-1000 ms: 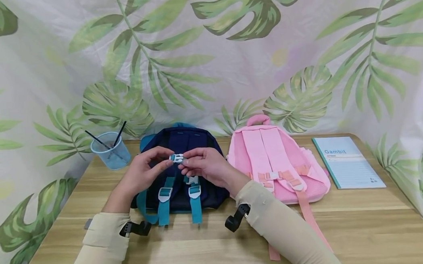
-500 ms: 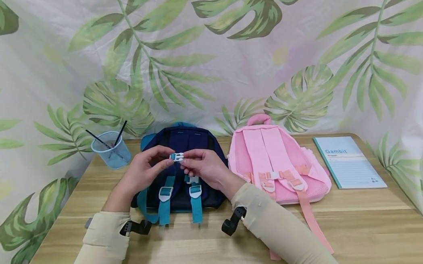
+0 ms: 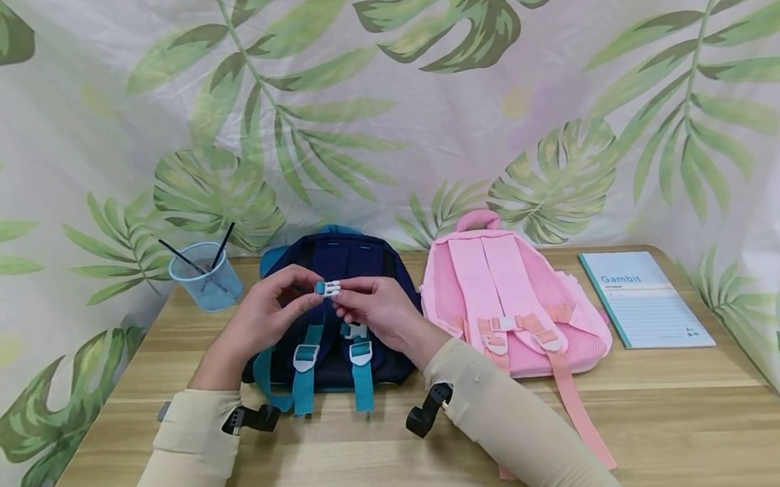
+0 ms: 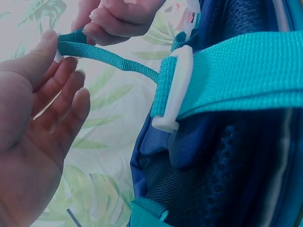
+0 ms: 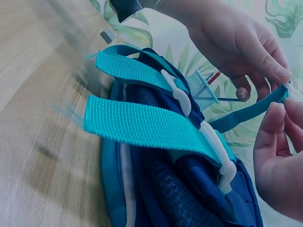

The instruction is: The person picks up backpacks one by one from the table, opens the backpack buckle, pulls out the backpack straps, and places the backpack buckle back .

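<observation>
Buckle [image 3: 329, 288] is up over the blue bag [image 3: 365, 257] – held in a closed fingertip pinch by the left hand [image 3: 268, 312] at its nine o'clock and the right hand [image 3: 386, 312] at its three – with the cup [image 3: 206, 286] farther out at nine and the pink bag [image 3: 522, 280] at three.

Perhaps a curtained-off nook: leaf-print cloth [image 3: 449, 121], wooden table [image 3: 350, 462]

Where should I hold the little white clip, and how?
Probably pinch the white clip at the end joined to the teal strap, coming from the left with thumb and finger, as the left hand does. Its prongs point right, so gripping there should leave them uncovered.
</observation>
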The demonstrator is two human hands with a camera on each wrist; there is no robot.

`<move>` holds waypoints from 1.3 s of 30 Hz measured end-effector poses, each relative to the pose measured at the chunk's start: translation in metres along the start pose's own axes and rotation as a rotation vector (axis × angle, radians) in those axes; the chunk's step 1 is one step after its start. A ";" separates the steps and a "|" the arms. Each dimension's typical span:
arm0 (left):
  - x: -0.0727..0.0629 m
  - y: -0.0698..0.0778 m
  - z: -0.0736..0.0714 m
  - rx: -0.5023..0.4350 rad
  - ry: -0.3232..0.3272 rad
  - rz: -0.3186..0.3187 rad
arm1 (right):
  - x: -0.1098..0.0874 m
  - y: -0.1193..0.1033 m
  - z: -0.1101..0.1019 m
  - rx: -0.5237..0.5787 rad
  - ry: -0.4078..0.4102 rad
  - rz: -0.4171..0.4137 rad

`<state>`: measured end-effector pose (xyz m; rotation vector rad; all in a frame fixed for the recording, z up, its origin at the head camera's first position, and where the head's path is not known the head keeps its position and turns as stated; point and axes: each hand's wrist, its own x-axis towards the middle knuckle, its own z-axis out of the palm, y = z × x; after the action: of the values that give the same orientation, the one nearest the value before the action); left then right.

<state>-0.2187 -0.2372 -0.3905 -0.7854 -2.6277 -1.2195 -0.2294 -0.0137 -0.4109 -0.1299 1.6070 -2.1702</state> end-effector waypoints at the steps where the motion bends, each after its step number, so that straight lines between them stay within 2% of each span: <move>1: 0.000 0.000 0.000 0.005 0.001 0.000 | 0.000 0.000 0.000 0.002 0.003 0.002; 10: 0.000 0.001 -0.002 0.007 -0.008 -0.013 | 0.000 -0.001 0.003 0.028 -0.021 -0.010; 26: 0.001 0.001 -0.002 0.017 -0.018 -0.004 | -0.002 -0.003 0.003 0.054 -0.013 -0.009; 31: 0.001 0.001 -0.003 0.019 -0.021 -0.005 | -0.005 -0.005 -0.001 0.050 -0.063 -0.035; 36: 0.001 0.001 -0.005 0.033 -0.029 -0.010 | -0.008 -0.007 -0.006 -0.013 -0.151 -0.111; 39: 0.002 0.000 -0.004 0.042 -0.036 -0.015 | -0.007 -0.008 -0.008 -0.118 -0.152 -0.154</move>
<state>-0.2207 -0.2396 -0.3867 -0.7896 -2.6836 -1.1598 -0.2279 -0.0021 -0.4047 -0.4578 1.6856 -2.1186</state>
